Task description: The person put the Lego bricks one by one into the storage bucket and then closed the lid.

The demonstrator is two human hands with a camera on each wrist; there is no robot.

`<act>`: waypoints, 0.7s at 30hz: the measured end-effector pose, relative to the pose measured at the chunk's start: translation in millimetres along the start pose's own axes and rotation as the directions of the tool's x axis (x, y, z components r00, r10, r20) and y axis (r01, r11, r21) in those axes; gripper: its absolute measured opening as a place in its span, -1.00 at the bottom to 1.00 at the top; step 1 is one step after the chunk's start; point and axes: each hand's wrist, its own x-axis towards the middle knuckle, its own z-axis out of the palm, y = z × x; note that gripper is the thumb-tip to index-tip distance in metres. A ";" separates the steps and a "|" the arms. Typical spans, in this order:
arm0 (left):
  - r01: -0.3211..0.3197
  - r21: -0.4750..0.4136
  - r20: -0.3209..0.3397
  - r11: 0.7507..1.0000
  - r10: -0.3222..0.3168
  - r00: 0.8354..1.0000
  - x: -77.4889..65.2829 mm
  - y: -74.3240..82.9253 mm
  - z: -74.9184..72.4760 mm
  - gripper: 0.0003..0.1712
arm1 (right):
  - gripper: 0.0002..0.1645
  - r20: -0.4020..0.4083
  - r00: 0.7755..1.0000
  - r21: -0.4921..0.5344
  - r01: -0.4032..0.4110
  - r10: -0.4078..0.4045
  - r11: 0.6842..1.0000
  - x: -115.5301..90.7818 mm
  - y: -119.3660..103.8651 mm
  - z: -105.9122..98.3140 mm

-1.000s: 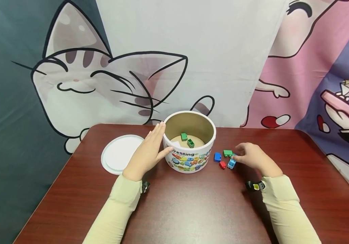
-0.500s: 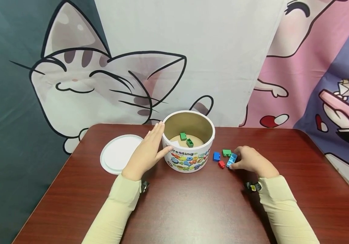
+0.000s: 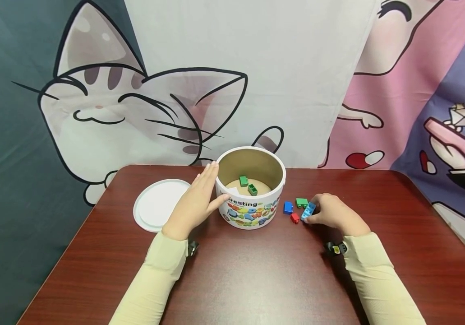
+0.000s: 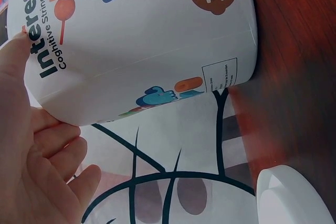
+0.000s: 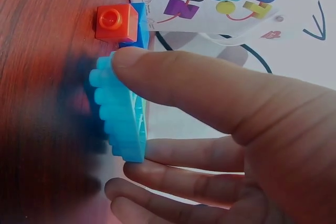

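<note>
In the head view my left hand [image 3: 193,205] rests against the left side of a white printed bucket [image 3: 250,212], fingers straight and thumb spread across its front. The left wrist view shows the thumb and fingertips at the bucket's wall [image 4: 142,40]. To the right, my right hand [image 3: 333,214] pinches a long light-blue building block [image 3: 308,211] between thumb and fingers. Its studs face the tabletop side in the right wrist view, where the light-blue block [image 5: 118,111] is tilted. Beside it lie a red block [image 3: 295,218], a blue block [image 3: 288,207] and a green block [image 3: 301,202].
Two green blocks [image 3: 252,189] and a small white piece [image 3: 232,191] lie inside the bucket. A white round lid [image 3: 160,205] lies on the brown table [image 3: 232,280], left of the bucket. Behind the table hangs a cartoon-printed cloth [image 3: 297,67].
My right hand has closed its thumb and fingers on the light-blue block, which has turned slightly and shows more fully. My left hand stays at the bucket.
</note>
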 end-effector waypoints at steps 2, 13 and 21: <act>0.003 0.002 0.001 1.000 -0.003 1.000 -0.2 0.0 -0.3 -0.03 | -0.36 -0.007 1.000 0.003 0.000 0.000 1.000 0.9 0.4 -0.3; 0.005 0.005 0.006 1.000 -0.005 1.000 -0.4 -0.1 -0.2 -0.04 | -0.38 -0.160 0.987 0.048 0.041 -0.033 0.998 2.0 -1.6 -0.5; 0.006 0.004 0.008 1.000 -0.006 1.000 -0.6 0.4 -1.5 -0.04 | -0.42 -0.303 0.953 0.097 0.058 -0.026 0.994 -2.3 -7.5 -2.9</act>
